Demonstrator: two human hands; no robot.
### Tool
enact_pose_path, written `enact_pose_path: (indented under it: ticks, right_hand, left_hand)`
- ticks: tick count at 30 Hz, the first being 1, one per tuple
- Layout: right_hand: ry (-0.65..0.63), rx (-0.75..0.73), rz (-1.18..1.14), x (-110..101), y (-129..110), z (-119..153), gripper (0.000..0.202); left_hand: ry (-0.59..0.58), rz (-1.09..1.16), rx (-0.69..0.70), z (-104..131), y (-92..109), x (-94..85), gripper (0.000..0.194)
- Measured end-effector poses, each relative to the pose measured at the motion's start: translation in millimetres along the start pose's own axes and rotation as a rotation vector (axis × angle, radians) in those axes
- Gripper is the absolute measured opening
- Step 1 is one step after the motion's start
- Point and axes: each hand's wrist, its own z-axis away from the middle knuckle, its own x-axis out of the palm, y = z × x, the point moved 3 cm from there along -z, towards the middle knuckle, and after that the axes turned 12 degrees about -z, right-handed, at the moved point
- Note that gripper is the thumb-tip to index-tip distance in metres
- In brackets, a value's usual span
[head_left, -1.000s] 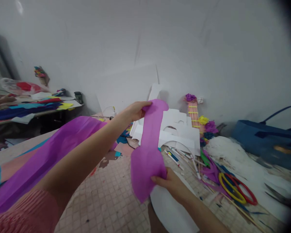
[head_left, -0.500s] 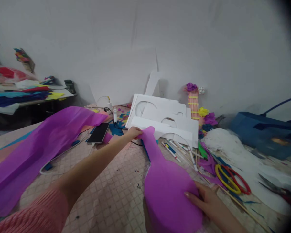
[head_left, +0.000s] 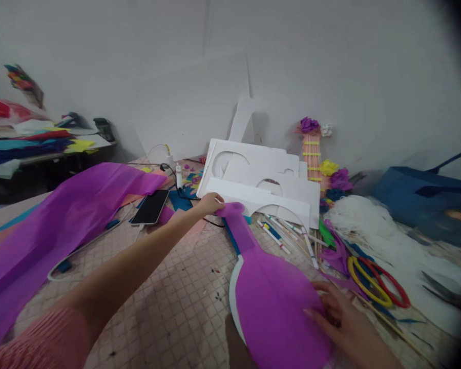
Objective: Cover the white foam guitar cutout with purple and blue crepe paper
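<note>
Purple paper cut-out (head_left: 276, 307): lowered since the earlier frame, when it hung upright between the hands; now spread low over the desk (head_left: 165, 287), centre to near side, narrow end toward the far edge. White board (head_left: 235, 298) and blue strip (head_left: 231, 236) show along its left border; the overlay appears roughly matched, not yet flush.

Left hand (head_left: 210, 203): one, thumb and fingers closed on the narrow end's tip. Right hand (head_left: 340, 320): one, fingers loosely curled, thumb over the wide end's right border; whether it grips cannot be told.

Adjacent: cut white sheets (head_left: 261, 174), toward the far edge; phone (head_left: 150, 207), left of centre; yellow-and-red-handled scissors (head_left: 372, 282), right side.
</note>
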Motion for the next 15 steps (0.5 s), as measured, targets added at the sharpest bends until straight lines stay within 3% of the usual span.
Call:
enact_pose_path:
  ticks: [2,4,8,9,12,15]
  right_hand:
    - [0.130,-0.123,0.212,-5.5,-4.2,5.4,0.056]
    - [0.156,-0.370,0.375,-1.9,-16.0,14.8,0.060]
    - [-0.123,-0.871,0.557,31.3,-35.0,39.5,0.065]
    - [-0.160,-0.932,0.608,40.0,-35.5,44.2,0.064]
    - [-0.096,-0.997,0.717,56.9,-32.6,53.0,0.052]
    - [-0.072,-0.987,0.634,60.6,-34.7,61.6,0.027]
  left_hand:
    - [-0.034,0.006,0.032,2.4,0.9,-3.1,0.034]
    - [-0.083,0.017,0.071,4.7,1.7,-5.5,0.031]
    - [-0.136,0.067,0.153,8.5,4.2,-9.7,0.017]
    - [-0.132,0.083,0.175,10.0,5.4,-11.5,0.025]
    - [-0.125,0.120,0.243,18.0,10.0,-20.3,0.040]
    - [-0.146,0.124,0.303,29.0,16.3,-34.4,0.043]
